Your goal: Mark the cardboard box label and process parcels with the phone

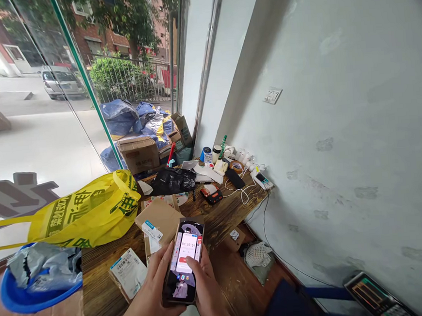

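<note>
A smartphone (180,279) with a lit screen is held upright in front of me, showing a timer and a red button. My left hand (152,291) is wrapped round its left side and lower edge. On the right side, my right hand (206,280) grips the phone too, its thumb lying over the red button. Just beyond the phone lies a flat cardboard box (163,220) with a label. A small white parcel (130,271) with a printed label rests on the wooden table (99,278) left of my hands.
A yellow bag (86,206) fills the table's left side, above a blue basin (36,305) of plastic wrap. Further back are a black plastic bag (172,180), a small black-and-orange device (211,194) and several chargers. Cables hang by the wall. A scale-like display (375,296) stands lower right.
</note>
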The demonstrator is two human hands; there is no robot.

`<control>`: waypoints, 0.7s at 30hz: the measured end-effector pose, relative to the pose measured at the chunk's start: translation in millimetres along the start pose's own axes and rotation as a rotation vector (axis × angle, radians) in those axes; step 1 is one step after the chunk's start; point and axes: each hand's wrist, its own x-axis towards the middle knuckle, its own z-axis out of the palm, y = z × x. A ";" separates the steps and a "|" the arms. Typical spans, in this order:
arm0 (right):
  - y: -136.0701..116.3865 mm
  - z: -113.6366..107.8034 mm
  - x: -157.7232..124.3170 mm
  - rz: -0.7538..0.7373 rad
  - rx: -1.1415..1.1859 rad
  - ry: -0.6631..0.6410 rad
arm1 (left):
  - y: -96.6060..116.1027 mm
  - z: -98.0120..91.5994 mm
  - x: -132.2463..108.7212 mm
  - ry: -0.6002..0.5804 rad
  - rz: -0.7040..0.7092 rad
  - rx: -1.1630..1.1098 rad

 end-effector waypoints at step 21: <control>0.9 5.1 0.5 0.053 0.061 0.103 | -0.2 4.6 -7.4 0.060 -0.044 -0.066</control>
